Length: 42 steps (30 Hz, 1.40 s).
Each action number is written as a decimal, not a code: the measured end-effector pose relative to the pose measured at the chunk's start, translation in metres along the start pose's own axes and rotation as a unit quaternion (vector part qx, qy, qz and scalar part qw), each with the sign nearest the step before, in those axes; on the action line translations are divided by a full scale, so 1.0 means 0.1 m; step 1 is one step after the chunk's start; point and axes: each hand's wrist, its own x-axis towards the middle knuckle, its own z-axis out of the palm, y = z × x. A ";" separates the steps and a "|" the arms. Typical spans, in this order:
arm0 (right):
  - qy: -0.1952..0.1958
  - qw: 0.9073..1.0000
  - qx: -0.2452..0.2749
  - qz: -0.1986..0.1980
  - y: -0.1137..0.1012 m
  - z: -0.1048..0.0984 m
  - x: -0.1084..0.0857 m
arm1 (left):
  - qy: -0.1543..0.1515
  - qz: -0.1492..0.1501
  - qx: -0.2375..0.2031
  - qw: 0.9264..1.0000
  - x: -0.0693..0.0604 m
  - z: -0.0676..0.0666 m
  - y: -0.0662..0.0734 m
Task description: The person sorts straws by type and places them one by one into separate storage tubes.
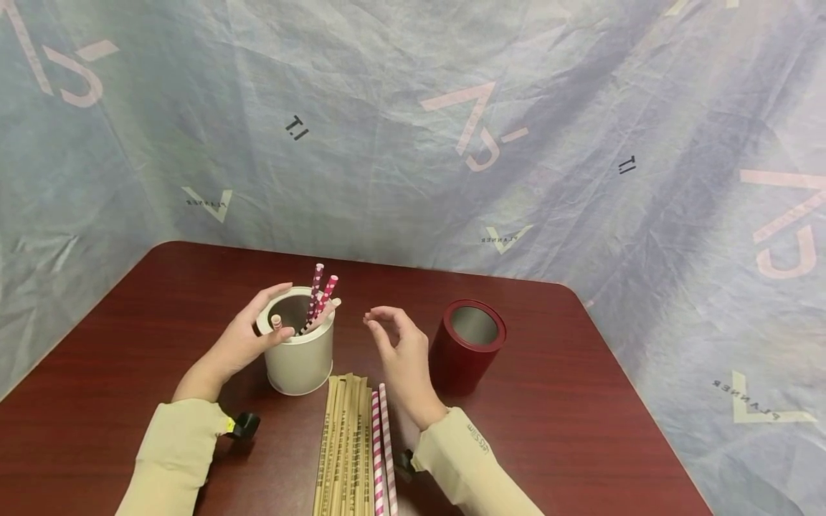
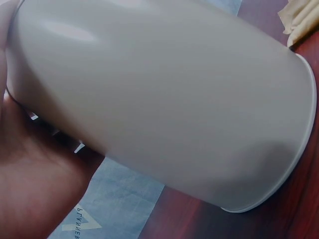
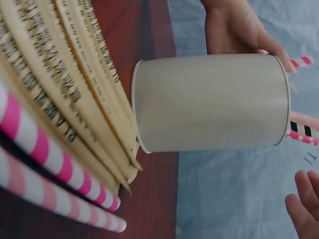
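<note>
Pale can: here it is, the pale can [image 1: 300, 365], upright on the tabletop [image 1: 568, 401], its base standing just beyond the paper-wrapped straws [image 1: 348, 430].
Straws inside: a dark dotted straw [image 1: 319, 276] and a red spotted straw [image 1: 329, 288] poke up over the rim, a pale pink straw [image 1: 320, 317] leans to the right, and a short striped end [image 1: 276, 321] shows close by the thumb.
Left hand: the left hand [image 1: 241, 340] grips the can at its rim, thumb over the near edge, fingers round the far left side.
Right hand: the right hand [image 1: 403, 351] hangs in the air, fingers loosely bent towards the thumb, nothing visible between them.
Steadying well: best, I'd judge, to hold that rim lightly and level, thumb clear of the mouth, so the can neither tips nor slides; any straw is probably best pinched near its end, softly, as paper likely creases.
Can to hands: right in the left hand's grasp, and left of the right hand, near but apart from it.
Loose striped pair: a magenta-striped straw [image 1: 378, 459] and a paler striped straw [image 1: 388, 459] lie right beside the wrapped bundle.
Red can: off to the right, the red can [image 1: 461, 365] stands with its mouth uncovered, partly behind the right hand.
Backdrop: grey-blue printed cloth [image 1: 361, 179] hangs behind it all.
</note>
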 end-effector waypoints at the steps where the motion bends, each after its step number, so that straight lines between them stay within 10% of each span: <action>1: -0.001 1.000 -0.002 0.007 0.02 -0.02 -0.01 | -0.001 -0.002 0.001 1.000 0.00 0.00 0.00; 19: -0.030 0.994 -0.093 0.051 0.19 -0.14 -0.10 | 0.001 -0.005 0.000 1.000 -0.01 -0.01 0.03; 42: -0.189 0.948 -0.212 0.147 0.39 -0.27 -0.22 | -0.004 -0.013 0.003 1.000 -0.02 -0.01 0.04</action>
